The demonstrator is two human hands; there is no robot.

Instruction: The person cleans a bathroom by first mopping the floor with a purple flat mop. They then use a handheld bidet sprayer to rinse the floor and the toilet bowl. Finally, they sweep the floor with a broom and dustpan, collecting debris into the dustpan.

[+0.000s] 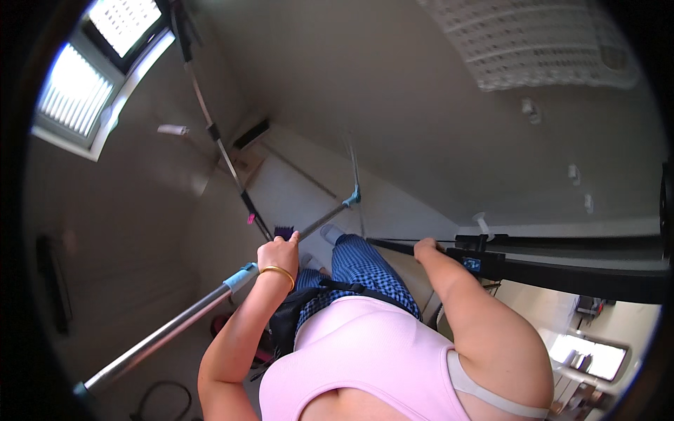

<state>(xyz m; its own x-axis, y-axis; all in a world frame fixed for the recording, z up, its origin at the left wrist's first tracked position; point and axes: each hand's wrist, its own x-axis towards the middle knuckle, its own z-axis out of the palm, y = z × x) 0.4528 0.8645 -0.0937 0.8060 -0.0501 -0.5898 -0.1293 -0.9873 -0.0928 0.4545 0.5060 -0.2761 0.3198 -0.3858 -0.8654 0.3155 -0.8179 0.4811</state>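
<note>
My left hand [279, 254] is closed round a silver metal pole [168, 335] with light-blue fittings. The pole slants from the lower left up to a blue joint [354, 196] near the middle. My right hand [427, 247] is curled at the edge of a long black door or frame [576, 277] on the right, its fingers partly hidden. Close beyond my left hand are dark purple bristles [283, 231], and a thin jointed pole [223, 151] runs from there to the upper left.
A black brush head [251, 133] is by the far corner. Upper left is a bright window [77, 91]. White hooks [531, 111] and a white lace cloth [537, 49] hang on the right wall. A dark cable [161, 400] loops at lower left.
</note>
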